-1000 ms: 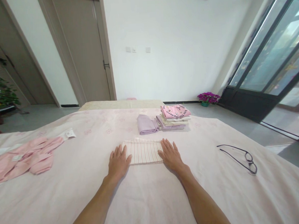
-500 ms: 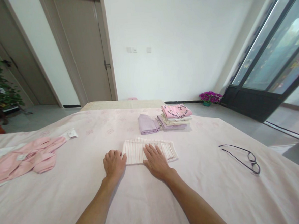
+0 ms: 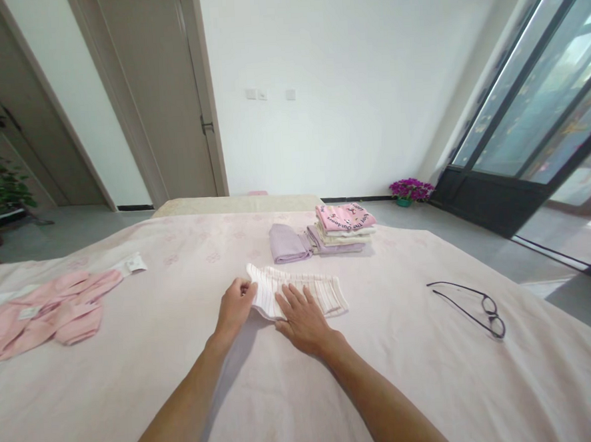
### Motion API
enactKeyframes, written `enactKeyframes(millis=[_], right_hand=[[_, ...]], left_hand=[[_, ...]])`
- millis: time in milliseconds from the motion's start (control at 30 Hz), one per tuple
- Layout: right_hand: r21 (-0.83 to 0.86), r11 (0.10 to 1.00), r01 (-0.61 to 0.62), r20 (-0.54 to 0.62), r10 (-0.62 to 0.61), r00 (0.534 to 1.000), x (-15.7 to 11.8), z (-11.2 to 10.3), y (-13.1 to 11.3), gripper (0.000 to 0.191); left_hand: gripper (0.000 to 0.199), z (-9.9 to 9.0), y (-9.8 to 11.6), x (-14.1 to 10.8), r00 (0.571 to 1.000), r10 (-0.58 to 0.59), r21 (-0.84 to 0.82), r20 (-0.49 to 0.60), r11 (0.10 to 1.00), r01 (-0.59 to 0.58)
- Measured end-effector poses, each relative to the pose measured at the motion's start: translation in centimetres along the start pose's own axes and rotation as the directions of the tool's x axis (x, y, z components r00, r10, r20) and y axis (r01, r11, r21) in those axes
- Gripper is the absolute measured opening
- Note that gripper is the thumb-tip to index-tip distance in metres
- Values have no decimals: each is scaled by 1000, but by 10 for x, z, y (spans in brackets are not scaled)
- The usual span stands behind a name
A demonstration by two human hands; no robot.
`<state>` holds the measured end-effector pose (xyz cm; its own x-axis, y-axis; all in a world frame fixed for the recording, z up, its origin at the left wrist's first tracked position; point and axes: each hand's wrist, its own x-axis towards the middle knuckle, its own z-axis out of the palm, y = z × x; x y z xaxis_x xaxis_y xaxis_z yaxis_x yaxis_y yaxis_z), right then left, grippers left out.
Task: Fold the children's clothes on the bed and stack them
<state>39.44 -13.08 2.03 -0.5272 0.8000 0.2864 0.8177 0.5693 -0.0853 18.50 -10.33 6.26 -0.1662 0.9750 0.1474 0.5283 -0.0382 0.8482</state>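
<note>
The striped cloth (image 3: 334, 290) lies near the middle of the pale pink sheet (image 3: 286, 395), folded into a low strip, with its left end raised. That end is pinched in the left hand (image 3: 236, 303), whose fingers are closed on it; the strip is pressed down by the right hand (image 3: 304, 320), held flat with fingers a little apart. Several clothes are folded and stacked in the pile (image 3: 346, 228) beyond, topped by a printed pink piece, and the purple cloth (image 3: 287, 245) is folded beside it. The pink garment (image 3: 80, 304) at the far left is spread loose and seems unfolded; the striped cloth looks only partly finished. The glasses (image 3: 492, 314) are laid open on the right. Whether a bed or a bench is covered by the sheet cannot be told. The room is bounded by a white wall (image 3: 345, 131), with a closed door (image 3: 162, 89) and purple flowers (image 3: 411, 188) near glazed panels (image 3: 514, 121).
</note>
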Motion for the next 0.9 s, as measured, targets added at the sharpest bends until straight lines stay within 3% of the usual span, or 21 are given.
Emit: enactKeyframes(millis=[133, 233, 367, 533, 600, 633, 700, 767, 833, 900], right_hand=[[66, 997, 45, -34, -43, 998, 0, -7, 0, 61], [185, 979, 82, -59, -72, 996, 2, -17, 3, 34], [217, 972, 85, -58, -74, 996, -1, -20, 3, 23], [196, 971, 137, -69, -126, 990, -7, -14, -1, 17], [292, 953, 85, -99, -58, 993, -7, -13, 3, 19], [374, 927, 17, -123, 32, 992, -7, -13, 6, 22], [616, 775, -144, -136, 285, 949, -6, -14, 16, 28], [862, 462, -211, -44, 481, 876, -3, -18, 28, 35], [974, 128, -185, 91, 527, 845, -1, -25, 38, 48], [984, -49, -171, 172, 495, 852, 0, -33, 43, 56]], left_hand=[[18, 17, 36, -2, 996, 80, -3, 23, 997, -80], [13, 33, 52, -4, 991, 120, 4, 65, 993, -121], [10, 50, 60, -4, 985, 135, 26, 111, 990, -139], [10, 56, 61, -2, 982, 144, 55, 119, 987, -151], [10, 54, 60, -1, 981, 150, 54, 121, 986, -158], [10, 54, 60, -2, 980, 155, 52, 125, 985, -162], [9, 53, 62, -4, 975, 174, 43, 135, 983, -181], [8, 55, 64, -8, 969, 201, 36, 147, 977, -208], [9, 60, 68, -14, 961, 219, 24, 167, 974, -226], [11, 67, 72, -20, 951, 233, -11, 204, 972, -236]])
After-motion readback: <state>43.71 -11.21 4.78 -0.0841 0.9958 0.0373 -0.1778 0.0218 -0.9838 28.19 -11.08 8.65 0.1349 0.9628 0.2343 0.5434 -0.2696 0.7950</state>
